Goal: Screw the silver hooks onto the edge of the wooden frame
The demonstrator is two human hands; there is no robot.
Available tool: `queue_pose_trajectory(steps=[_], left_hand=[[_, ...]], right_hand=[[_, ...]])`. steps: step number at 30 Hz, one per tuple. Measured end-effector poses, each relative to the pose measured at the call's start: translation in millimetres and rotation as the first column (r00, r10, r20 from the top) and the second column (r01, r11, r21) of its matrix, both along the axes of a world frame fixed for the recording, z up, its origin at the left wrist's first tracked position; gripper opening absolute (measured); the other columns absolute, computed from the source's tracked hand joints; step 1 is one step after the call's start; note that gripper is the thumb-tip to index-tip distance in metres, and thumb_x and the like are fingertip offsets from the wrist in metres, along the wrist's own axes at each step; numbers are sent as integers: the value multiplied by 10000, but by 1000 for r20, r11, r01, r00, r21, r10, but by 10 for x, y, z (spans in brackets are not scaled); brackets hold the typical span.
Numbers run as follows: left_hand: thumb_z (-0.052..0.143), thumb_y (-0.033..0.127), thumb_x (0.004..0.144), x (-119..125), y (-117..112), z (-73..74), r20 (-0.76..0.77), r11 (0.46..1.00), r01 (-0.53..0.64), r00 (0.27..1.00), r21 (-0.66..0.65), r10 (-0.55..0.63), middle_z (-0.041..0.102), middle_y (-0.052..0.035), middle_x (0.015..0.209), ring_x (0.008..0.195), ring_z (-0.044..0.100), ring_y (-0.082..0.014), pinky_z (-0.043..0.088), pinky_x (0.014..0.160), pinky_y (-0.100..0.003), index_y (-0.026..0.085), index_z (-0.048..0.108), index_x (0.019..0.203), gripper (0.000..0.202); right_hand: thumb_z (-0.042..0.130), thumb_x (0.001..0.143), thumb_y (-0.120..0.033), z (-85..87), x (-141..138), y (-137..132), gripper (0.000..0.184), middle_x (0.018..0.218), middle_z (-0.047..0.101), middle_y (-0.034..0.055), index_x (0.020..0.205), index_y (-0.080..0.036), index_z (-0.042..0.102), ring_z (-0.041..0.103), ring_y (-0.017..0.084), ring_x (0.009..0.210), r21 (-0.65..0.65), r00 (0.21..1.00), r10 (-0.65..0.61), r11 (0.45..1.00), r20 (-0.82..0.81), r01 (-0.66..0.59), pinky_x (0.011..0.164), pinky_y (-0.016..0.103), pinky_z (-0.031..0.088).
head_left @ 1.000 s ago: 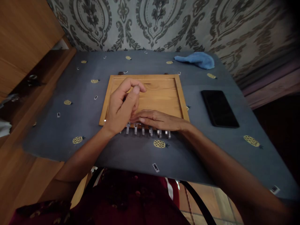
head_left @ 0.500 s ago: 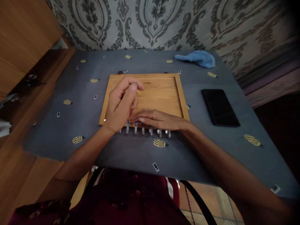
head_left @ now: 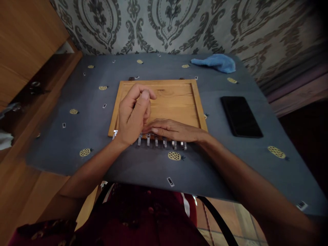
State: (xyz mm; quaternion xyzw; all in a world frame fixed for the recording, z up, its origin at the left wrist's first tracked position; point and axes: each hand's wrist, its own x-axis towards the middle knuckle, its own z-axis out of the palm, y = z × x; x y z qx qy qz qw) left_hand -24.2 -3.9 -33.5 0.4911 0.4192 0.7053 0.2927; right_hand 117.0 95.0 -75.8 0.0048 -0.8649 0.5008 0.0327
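A framed wooden board (head_left: 174, 102) lies on the blue tablecloth, with several shiny metal hooks (head_left: 156, 141) sticking out along its near edge. My left hand (head_left: 134, 114) is closed above the left half of the board, fingers curled in and thumb against the index finger. Whatever it may hold is hidden from me. My right hand (head_left: 174, 130) lies flat across the near edge, palm down over the hooks, fingers stretched toward the left hand. Another metal hook (head_left: 115, 134) shows at the near left corner, beside my left wrist.
To the right of the board lies a black phone (head_left: 241, 116). A crumpled blue cloth (head_left: 217, 63) rests at the back of the table (head_left: 84, 92), against the patterned wall. A wooden cabinet (head_left: 30, 44) stands along the left side.
My left hand and wrist have shifted very slightly, and more of the corner hook shows. The right hand keeps its place on the board's near edge.
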Motion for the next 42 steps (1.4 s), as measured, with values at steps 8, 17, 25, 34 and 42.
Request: queue_pose_trajectory(steps=[8, 17, 25, 34, 42], left_hand=[[556, 444, 944, 45, 35, -15, 32, 987, -158, 987, 23, 157, 290, 87, 476, 357, 247, -65, 187, 336, -219, 214, 532, 780, 284], [555, 429, 948, 38, 41, -29, 80, 988, -157, 984, 8, 156, 265, 100, 489, 343, 198, -43, 173, 332, -169, 214, 520, 793, 268], [593, 347, 930, -68, -33, 174, 152, 991, -123, 982, 56, 113, 276, 87, 461, 337, 154, -54, 109, 321, -213, 219, 565, 766, 210], [591, 379, 935, -212, -117, 98, 93, 999, 15, 996, 43, -19, 281, 94, 434, 317, 169, -44, 120, 308, -214, 189, 605, 803, 232], [545, 325, 959, -176, -160, 54, 227, 999, -40, 973, 31, 32, 236, 97, 436, 322, 124, -45, 112, 312, -188, 204, 591, 775, 225]], right_hand=[[362, 1036, -415, 31, -3, -15, 406, 1272, 658, 94, 1267, -217, 632, 598, 191, 1194, 26, 1000, 2, 1000, 1, -2, 1070, 414, 441], [358, 1040, -403, -8, -10, -4, 398, 1274, 657, 93, 1257, -211, 632, 594, 177, 1194, 42, 999, 18, 999, -26, -17, 1073, 391, 434], [367, 1043, -328, 18, -7, 1, 363, 1249, 670, 91, 1257, -184, 623, 598, 157, 1177, 31, 999, 28, 999, -22, -27, 1048, 357, 444], [381, 1038, -349, 7, 4, 15, 363, 1252, 670, 88, 1252, -203, 635, 590, 177, 1187, 26, 1000, 23, 999, -21, -22, 1056, 373, 433], [374, 1038, -366, 7, 7, 14, 362, 1249, 668, 76, 1255, -233, 630, 585, 180, 1193, 35, 1000, 17, 999, -14, -17, 1059, 408, 435]])
